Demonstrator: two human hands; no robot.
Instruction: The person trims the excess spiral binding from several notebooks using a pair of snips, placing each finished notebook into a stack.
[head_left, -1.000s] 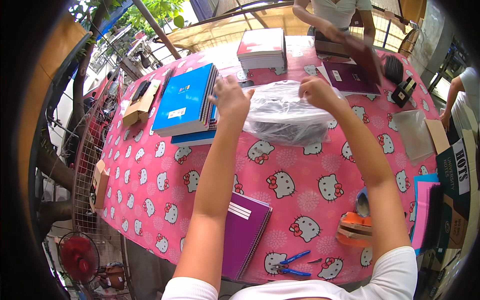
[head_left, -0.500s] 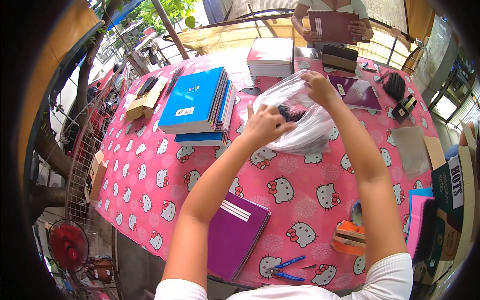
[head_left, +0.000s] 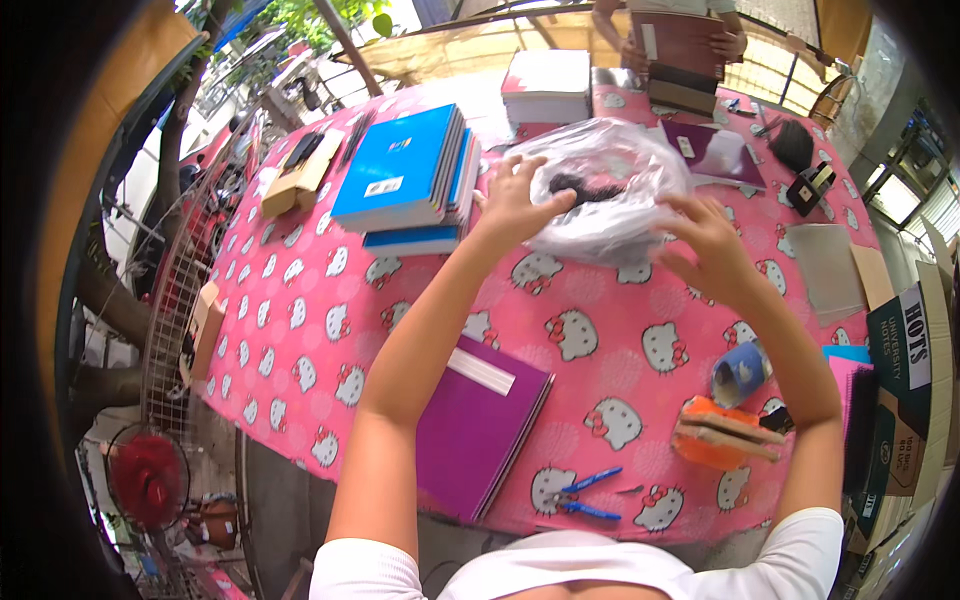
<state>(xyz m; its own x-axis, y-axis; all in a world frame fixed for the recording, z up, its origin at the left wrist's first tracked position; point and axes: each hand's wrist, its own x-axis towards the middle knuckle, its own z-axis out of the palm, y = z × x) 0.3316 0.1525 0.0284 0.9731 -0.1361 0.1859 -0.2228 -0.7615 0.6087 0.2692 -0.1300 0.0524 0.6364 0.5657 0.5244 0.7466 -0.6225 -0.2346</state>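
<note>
A clear plastic bag (head_left: 600,232) lies on the pink table, its mouth spread wide in a ring. Dark, coil-like pieces (head_left: 602,192) show inside it; their exact kind is hard to make out. At the bag's left rim is my left hand (head_left: 515,208), fingers spread and thumb reaching over the edge. My right hand (head_left: 712,245) hovers by the bag's right side, open, fingers apart and slightly blurred. Left of the bag rises a stack of blue spiral notebooks (head_left: 395,165). A purple notebook (head_left: 478,425) lies near me, below my left forearm.
Blue-handled cutting pliers (head_left: 585,495) lie at the near edge. By my right forearm are an orange block with wooden strips (head_left: 718,435) and a blue cylinder (head_left: 740,372). Another notebook stack (head_left: 547,88) stands at the back, before a person holding a maroon notebook (head_left: 678,45).
My right hand has let go of the bag's far rim and moved nearer, to its right side. The bag's mouth is wider. The person opposite has tilted the maroon notebook upright.
</note>
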